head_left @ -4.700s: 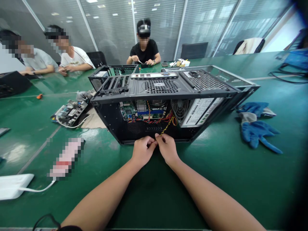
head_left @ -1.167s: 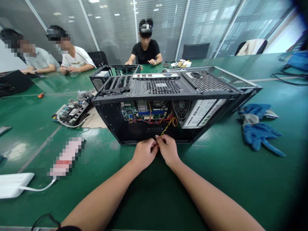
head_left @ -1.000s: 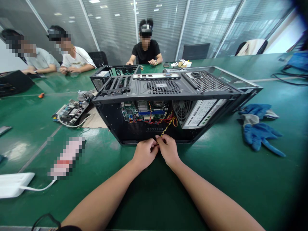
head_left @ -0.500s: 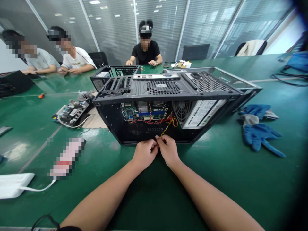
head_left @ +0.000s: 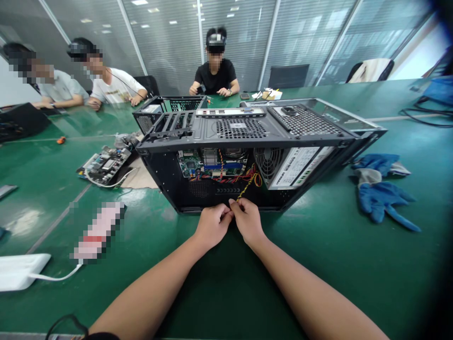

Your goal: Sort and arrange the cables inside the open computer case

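Observation:
An open black computer case (head_left: 198, 200) lies on its side in front of me. Inside show a motherboard (head_left: 193, 165), bundled cables and a power supply (head_left: 293, 167). From those cables a twisted yellow-and-black cable (head_left: 245, 190) runs down to my fingers at the case's near edge. My right hand (head_left: 248, 219) is closed on this cable, thumb against the fingers. Touching it, my left hand (head_left: 214, 224) is pinched closed at the cable's lower end; its fingertips hide whatever lies between them.
Blue gloves (head_left: 382, 200) lie at the right. On the left are a loose circuit board (head_left: 106, 165) on cardboard, a blurred-out slab (head_left: 99, 231) and a white block (head_left: 21, 271) joined by a cord. Co-workers sit across the green table (head_left: 318, 264), near another case frame (head_left: 184, 101).
My hands and the case hold nearly the same positions. Across the table, a co-worker in black now lifts a small dark object, and another person's hands have moved apart.

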Demonstrator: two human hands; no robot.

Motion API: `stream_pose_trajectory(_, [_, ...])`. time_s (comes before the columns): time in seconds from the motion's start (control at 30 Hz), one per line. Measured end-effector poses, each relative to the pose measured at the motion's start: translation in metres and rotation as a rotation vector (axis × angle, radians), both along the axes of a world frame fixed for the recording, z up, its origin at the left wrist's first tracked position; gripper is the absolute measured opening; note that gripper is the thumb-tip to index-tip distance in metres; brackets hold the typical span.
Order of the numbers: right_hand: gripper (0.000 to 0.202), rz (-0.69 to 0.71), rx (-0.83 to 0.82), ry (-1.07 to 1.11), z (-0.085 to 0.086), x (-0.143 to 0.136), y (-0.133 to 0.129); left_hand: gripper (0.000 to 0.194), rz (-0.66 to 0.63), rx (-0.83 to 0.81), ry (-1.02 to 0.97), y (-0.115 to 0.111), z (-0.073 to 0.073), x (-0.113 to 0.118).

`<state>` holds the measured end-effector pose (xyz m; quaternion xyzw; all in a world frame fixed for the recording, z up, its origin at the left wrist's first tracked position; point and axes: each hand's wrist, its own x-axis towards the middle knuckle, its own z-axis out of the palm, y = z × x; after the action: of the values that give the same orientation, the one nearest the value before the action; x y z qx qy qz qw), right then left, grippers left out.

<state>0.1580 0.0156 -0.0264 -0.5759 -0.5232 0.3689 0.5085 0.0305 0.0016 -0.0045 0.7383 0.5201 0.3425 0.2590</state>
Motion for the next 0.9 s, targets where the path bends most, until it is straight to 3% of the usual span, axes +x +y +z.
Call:
stream_pose_trajectory(0.3, [0.042,0.003,0.011,-0.025,-0.0001,0.0004,0.0006,0.020,-0.023,-0.009,0.044,0.0017,0.0007,-0.0016])
stream_pose_trajectory(0.67, [0.042,0.003,0.012,-0.052,-0.0031,0.0016,0.0013,0.014,0.065,0.246,0.271,-0.0002,-0.0023,-0.0036])
stream_pose_trajectory(0.9, [0.042,0.024,0.013,-0.042,0.0000,0.0016,0.0006,0.009,0.074,0.158,0.156,0.0012,-0.0058,-0.0028])
